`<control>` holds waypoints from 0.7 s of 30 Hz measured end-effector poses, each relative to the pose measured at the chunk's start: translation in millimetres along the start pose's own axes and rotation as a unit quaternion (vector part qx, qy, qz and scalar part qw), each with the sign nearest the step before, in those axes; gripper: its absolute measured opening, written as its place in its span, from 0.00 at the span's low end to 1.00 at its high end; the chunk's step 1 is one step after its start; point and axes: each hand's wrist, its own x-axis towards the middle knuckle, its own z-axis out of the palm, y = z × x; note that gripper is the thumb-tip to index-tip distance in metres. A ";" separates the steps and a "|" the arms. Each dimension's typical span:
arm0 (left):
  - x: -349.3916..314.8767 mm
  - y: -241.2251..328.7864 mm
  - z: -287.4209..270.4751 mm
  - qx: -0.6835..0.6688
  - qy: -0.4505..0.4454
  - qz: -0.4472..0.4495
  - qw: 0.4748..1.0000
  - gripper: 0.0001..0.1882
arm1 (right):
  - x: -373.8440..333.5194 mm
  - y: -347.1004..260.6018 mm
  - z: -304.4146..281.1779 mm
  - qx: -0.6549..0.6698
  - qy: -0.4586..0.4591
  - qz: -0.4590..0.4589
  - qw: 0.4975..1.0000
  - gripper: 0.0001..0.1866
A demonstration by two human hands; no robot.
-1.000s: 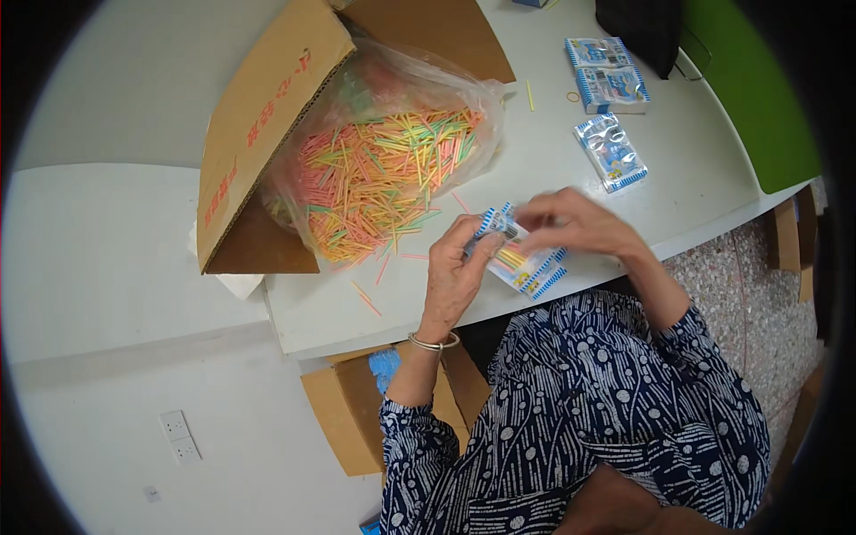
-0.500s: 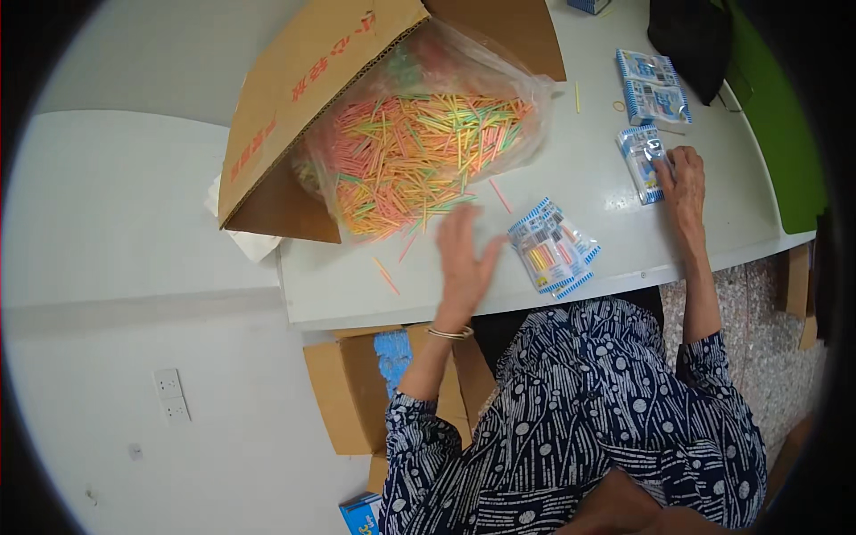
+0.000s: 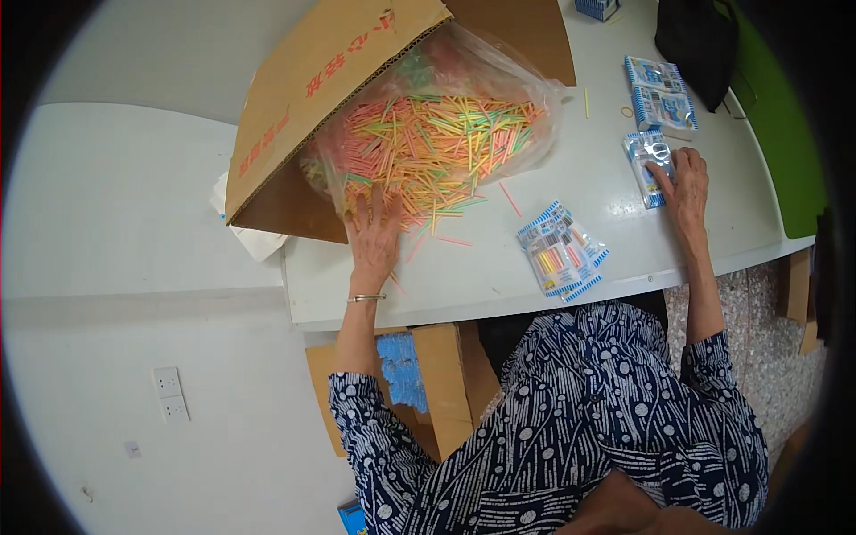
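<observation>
Packs (image 3: 551, 254) in middle filled; many sticks (image 3: 446, 134) left. Left hand (image 3: 374, 234): spread fingers at sticks. Right hand (image 3: 687, 196): bent fingers at shiny pack (image 3: 648, 152), can't tell grip.

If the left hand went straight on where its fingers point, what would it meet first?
Most likely the heap of thin pink, yellow and green sticks in the clear plastic bag. The left hand overlaps the heap's near edge in view, so actual contact is unclear.
</observation>
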 end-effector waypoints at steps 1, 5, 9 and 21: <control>4.8 -2.0 1.8 0.007 0.006 0.019 1.000 0.32 | -0.8 2.2 2.3 -0.002 0.003 -0.009 1.000 0.14; 15.7 -7.4 20.1 -0.009 0.000 0.020 1.000 0.24 | 1.8 7.8 5.6 0.013 -0.002 -0.007 1.000 0.13; 19.9 -7.7 29.5 -0.016 0.021 -0.006 1.000 0.18 | 3.0 7.8 6.7 0.037 0.003 0.012 0.999 0.09; 26.1 12.5 18.3 -0.210 0.106 -0.121 0.964 0.14 | 3.4 0.5 -6.8 0.089 0.033 0.031 0.995 0.06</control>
